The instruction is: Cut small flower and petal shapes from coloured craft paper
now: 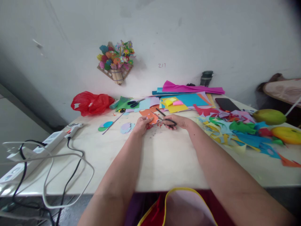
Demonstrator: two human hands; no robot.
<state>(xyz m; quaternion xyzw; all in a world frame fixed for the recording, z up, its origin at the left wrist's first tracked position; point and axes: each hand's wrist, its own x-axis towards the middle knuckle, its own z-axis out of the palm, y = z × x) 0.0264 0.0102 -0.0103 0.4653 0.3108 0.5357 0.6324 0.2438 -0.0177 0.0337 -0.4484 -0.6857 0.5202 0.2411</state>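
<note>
Red cloth trimmed in yellow [159, 211] lies nearest, below the near edge of the white table [164, 166], and both forearms [125, 157] reach forward over the tabletop. The left hand [141, 125] is closed in a pinch, thumb on top of an orange paper [153, 118], likely to steady it against the blades; this paper sits beyond the table's middle, just left of the right hand [174, 121]. That hand curls around the handles of the scissors [162, 119], whose blades stand parted and point left toward the paper. Between the forearms, the tabletop leaves the wrists room to turn. On the right, a heap of paper scraps [244, 128] limits sideways reach; at the far side, coloured sheets [195, 99] are stacked, probably within reach yet out of the way. Pale round cutouts [125, 127] lie left of the left hand, perhaps kept apart from the scraps. Farther left, a power strip [50, 138] narrows the room along that edge.
</note>
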